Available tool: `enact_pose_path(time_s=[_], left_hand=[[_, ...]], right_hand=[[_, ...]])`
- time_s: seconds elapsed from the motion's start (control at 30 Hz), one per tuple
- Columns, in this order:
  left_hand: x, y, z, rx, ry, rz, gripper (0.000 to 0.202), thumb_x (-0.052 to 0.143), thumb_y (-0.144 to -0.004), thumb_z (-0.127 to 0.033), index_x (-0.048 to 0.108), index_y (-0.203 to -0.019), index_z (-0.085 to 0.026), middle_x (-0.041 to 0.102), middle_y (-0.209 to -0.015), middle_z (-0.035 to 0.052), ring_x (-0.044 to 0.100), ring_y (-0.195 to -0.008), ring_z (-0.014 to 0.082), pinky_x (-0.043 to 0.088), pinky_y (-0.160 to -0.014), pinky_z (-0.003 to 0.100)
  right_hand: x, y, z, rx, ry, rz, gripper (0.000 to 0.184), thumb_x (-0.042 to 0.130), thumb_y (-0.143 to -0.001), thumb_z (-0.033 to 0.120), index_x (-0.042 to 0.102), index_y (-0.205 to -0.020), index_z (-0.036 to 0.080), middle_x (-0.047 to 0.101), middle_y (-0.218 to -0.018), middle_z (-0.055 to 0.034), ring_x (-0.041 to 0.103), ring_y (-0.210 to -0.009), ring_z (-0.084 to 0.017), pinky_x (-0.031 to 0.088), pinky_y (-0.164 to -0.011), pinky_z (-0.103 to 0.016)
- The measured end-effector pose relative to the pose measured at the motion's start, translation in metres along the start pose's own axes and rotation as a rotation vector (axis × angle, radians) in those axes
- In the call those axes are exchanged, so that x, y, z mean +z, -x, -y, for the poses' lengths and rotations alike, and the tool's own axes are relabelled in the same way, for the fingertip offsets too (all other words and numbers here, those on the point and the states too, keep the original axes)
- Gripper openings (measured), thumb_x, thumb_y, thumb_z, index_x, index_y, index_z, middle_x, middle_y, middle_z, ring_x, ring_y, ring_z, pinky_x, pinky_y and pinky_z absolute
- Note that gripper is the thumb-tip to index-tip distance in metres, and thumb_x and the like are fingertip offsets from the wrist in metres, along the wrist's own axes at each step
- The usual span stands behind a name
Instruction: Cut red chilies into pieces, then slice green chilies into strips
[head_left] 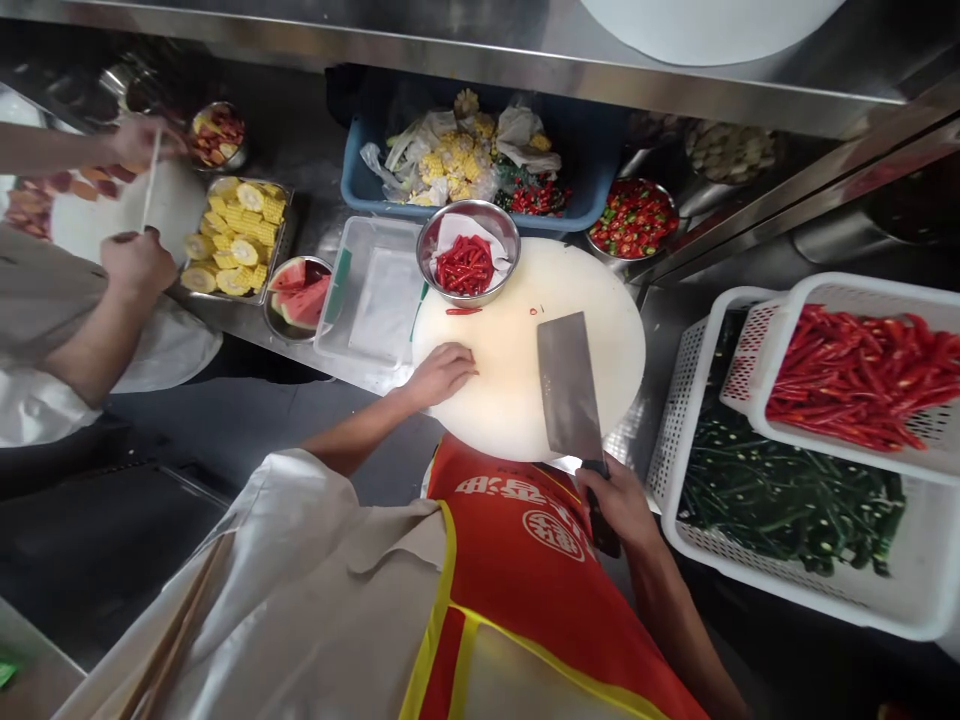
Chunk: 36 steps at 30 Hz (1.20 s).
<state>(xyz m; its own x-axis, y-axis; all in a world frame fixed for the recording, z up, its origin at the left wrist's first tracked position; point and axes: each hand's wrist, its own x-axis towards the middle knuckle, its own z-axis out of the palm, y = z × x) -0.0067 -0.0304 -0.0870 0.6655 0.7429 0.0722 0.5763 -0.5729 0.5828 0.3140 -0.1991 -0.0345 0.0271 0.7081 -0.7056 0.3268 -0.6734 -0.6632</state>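
Left hand (444, 374) on the left part of the white board (506, 425), fingers close together, slightly bent, nothing seen pinched. Right hand (621, 500) wrapped round the handle of the cleaver (570, 385), at the board's near edge.

Key relation: cleaver's long axis runs from the right hand toward the board's far edge; blade is over the right half, to the right of the left fingertips and well apart. Can't tell if it touches the board.

Loose red chilli piece (463, 311) lies beyond the left fingertips, just in front of the steel bowl (430, 240) at the board's far-left edge; its long axis runs side to side. Left hand is nearer. Bowl holds red chillies (465, 268) on white paper. Clear bin (367, 300) sits left of the board, on the counter's near edge.
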Motion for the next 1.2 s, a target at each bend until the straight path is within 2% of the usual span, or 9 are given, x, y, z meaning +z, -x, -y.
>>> enact_pose_path(time_s=[0.17, 0.23, 0.33, 0.47, 0.7, 0.93, 1.0, 1.13, 1.2], left_hand=[[-0.014, -0.024, 0.021, -0.231, -0.108, -0.236, 0.023, 0.052, -0.093, -0.025, 0.066, -0.109, -0.019, 0.060, -0.119, 0.0100, 0.052, -0.117, 0.0230, 0.044, -0.104, 0.042], [-0.011, -0.035, 0.027, -0.290, -0.149, -0.259, 0.028, 0.049, -0.092, -0.020, 0.064, -0.115, -0.017, 0.059, -0.122, 0.0108, 0.052, -0.117, 0.0238, 0.043, -0.104, 0.042], [-0.001, -0.044, 0.029, -0.259, -0.167, -0.174, 0.025, 0.046, -0.092, -0.017, 0.068, -0.103, -0.017, 0.064, -0.111, 0.0096, 0.057, -0.103, 0.0240, 0.046, -0.096, 0.042], [0.008, -0.051, 0.018, -0.132, -0.118, -0.062, 0.022, 0.047, -0.091, -0.014, 0.069, -0.094, -0.018, 0.067, -0.098, 0.0074, 0.060, -0.092, 0.0220, 0.048, -0.088, 0.040], [0.010, -0.066, 0.001, -0.010, -0.053, 0.055, 0.022, 0.046, -0.089, -0.010, 0.067, -0.093, -0.018, 0.067, -0.093, 0.0062, 0.060, -0.092, 0.0207, 0.048, -0.088, 0.037], [0.011, -0.066, -0.010, 0.052, -0.123, 0.172, 0.020, 0.045, -0.090, -0.010, 0.064, -0.091, -0.018, 0.066, -0.093, 0.0062, 0.059, -0.094, 0.0202, 0.045, -0.091, 0.035], [0.010, -0.067, -0.019, 0.006, -0.171, 0.211, 0.019, 0.046, -0.089, -0.011, 0.063, -0.093, -0.019, 0.065, -0.094, 0.0063, 0.059, -0.096, 0.0214, 0.045, -0.091, 0.035], [0.008, -0.070, -0.038, -0.287, -0.164, 0.195, 0.018, 0.047, -0.091, -0.019, 0.057, -0.106, -0.021, 0.066, -0.096, 0.0058, 0.061, -0.087, 0.0227, 0.047, -0.075, 0.034], [0.007, -0.071, -0.042, -0.370, -0.114, 0.189, 0.018, 0.044, -0.094, -0.024, 0.055, -0.108, -0.021, 0.066, -0.090, 0.0043, 0.061, -0.080, 0.0221, 0.046, -0.071, 0.033]], right_hand=[[0.006, 0.007, 0.006, -0.015, 0.046, 0.024, 0.020, 0.051, -0.084, 0.036, 0.049, -0.068, 0.024, 0.056, -0.046, 0.0049, 0.054, -0.046, -0.015, 0.042, -0.053, -0.027], [0.007, 0.009, 0.011, -0.048, 0.112, 0.065, 0.019, 0.049, -0.085, 0.037, 0.052, -0.071, 0.024, 0.058, -0.048, 0.0045, 0.056, -0.049, -0.016, 0.043, -0.056, -0.027], [0.010, 0.012, 0.016, -0.108, 0.197, 0.084, 0.022, 0.048, -0.087, 0.038, 0.062, -0.093, 0.022, 0.068, -0.064, 0.0011, 0.063, -0.060, -0.019, 0.046, -0.062, -0.029], [0.012, 0.015, 0.026, -0.161, 0.286, 0.040, 0.036, 0.046, -0.089, 0.037, 0.063, -0.115, 0.020, 0.075, -0.095, -0.0056, 0.069, -0.087, -0.023, 0.048, -0.074, -0.029], [0.012, 0.021, 0.043, -0.202, 0.486, -0.022, 0.040, 0.042, -0.092, 0.034, 0.060, -0.124, 0.019, 0.075, -0.095, -0.0075, 0.070, -0.086, -0.024, 0.045, -0.071, -0.028], [0.033, -0.004, 0.049, -0.160, 0.696, -0.007, 0.046, 0.038, -0.092, 0.028, 0.054, -0.133, 0.014, 0.074, -0.101, -0.0124, 0.069, -0.087, -0.025, 0.042, -0.072, -0.029], [0.034, -0.009, 0.052, -0.149, 0.676, -0.010, 0.046, 0.038, -0.092, 0.028, 0.054, -0.133, 0.015, 0.074, -0.101, -0.0130, 0.068, -0.088, -0.025, 0.040, -0.071, -0.030], [0.027, -0.006, 0.048, -0.112, 0.538, -0.020, 0.042, 0.041, -0.090, 0.032, 0.059, -0.125, 0.016, 0.073, -0.094, -0.0098, 0.067, -0.085, -0.024, 0.040, -0.069, -0.029], [0.021, -0.002, 0.042, -0.083, 0.462, -0.039, 0.038, 0.043, -0.088, 0.034, 0.061, -0.118, 0.017, 0.072, -0.085, -0.0069, 0.066, -0.080, -0.023, 0.040, -0.066, -0.028]])
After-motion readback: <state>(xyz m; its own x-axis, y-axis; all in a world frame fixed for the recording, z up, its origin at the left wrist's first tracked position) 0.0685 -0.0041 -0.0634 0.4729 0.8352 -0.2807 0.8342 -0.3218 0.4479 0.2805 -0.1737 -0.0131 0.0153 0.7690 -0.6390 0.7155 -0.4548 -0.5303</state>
